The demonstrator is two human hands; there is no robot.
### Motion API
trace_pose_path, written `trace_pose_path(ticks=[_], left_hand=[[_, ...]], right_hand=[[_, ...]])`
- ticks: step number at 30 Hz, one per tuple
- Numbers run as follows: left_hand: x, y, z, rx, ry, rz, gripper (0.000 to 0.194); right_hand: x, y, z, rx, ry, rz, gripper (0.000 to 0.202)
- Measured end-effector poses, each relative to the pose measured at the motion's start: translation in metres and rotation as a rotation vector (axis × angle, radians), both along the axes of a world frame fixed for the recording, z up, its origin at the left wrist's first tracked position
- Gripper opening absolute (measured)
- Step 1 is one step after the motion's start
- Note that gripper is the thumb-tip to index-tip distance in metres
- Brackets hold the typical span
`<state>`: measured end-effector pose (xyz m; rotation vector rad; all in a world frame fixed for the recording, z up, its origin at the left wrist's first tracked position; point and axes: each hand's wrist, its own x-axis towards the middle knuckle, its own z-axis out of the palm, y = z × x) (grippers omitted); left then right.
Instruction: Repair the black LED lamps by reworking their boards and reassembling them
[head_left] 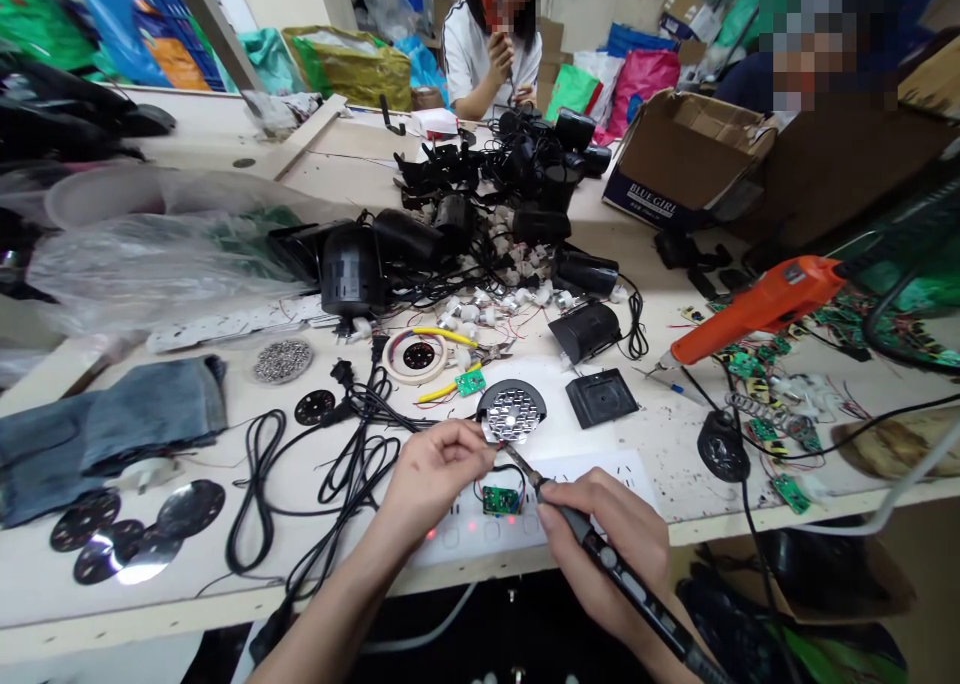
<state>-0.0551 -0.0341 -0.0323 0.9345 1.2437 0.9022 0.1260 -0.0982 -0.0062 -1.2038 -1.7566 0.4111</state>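
My right hand (604, 544) is wrapped round a soldering iron (611, 564). Its tip points up and left, close to the near edge of a round LED board (513, 411) that rests on a black round housing (541, 401). My left hand (442, 464) pinches at that same edge; what lies between its fingertips is hidden, perhaps a wire end. Dark and red wires run near there to a small green circuit board (501, 501). That board lies on a white power strip (536, 534) with red lights, below the LED board.
An orange electric screwdriver (757, 309) hangs at the right. Yellow-handled pliers (450, 336), a tape roll (415, 354), black cables (262, 489) and a dish of screws (282, 360) lie around. Black lamp housings (351, 269) crowd the back. A co-worker (493, 54) sits opposite.
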Motion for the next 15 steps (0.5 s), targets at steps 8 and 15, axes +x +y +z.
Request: trace_pose_path(ticks=[8, 15], left_hand=[[0.0006, -0.0006, 0.0011, 0.015, 0.025, -0.006, 0.019], [0.0012, 0.0002, 0.0028, -0.016, 0.015, 0.003, 0.021]], right_hand=[[0.0062, -0.0038, 0.0029, 0.008, 0.026, 0.018, 0.018], [0.0072, -0.0067, 0.0027, -0.03, 0.04, 0.016, 0.016]])
